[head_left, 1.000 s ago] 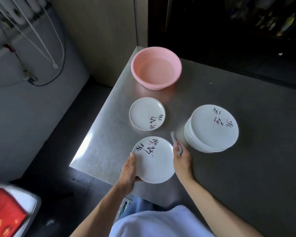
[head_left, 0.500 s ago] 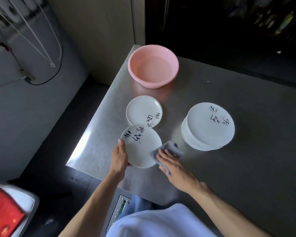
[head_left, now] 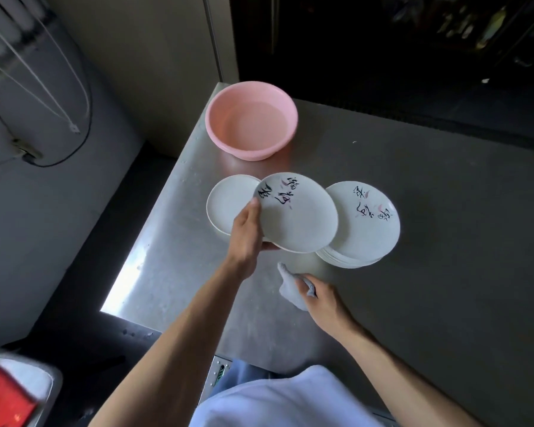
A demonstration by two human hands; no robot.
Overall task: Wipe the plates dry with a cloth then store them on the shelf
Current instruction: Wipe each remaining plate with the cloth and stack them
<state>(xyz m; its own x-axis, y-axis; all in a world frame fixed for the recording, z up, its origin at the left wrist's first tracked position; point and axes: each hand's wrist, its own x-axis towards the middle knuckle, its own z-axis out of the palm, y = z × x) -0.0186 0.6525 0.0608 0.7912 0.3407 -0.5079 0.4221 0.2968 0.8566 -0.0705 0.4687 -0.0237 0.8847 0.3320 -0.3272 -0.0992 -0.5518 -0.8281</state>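
Left hand point(head_left: 245, 235) grips the raised plate point(head_left: 299, 217) at its near-left rim, between the lone plate point(head_left: 225, 204) left and the stack point(head_left: 367, 232) right. Right hand point(head_left: 324, 303) clutches the cloth point(head_left: 288, 288) nearer, on the desk point(head_left: 444, 288).

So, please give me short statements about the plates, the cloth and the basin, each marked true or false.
The left hand holds a white round plate with black writing at its rim. True.
The right hand grips a pale grey cloth. True.
The round pink plastic basin lies upside down. False: it stands upright, open side up.
The stack of white plates stands on the floor. False: it stands on the grey metal table.
The cloth touches the held plate. False: they are apart.
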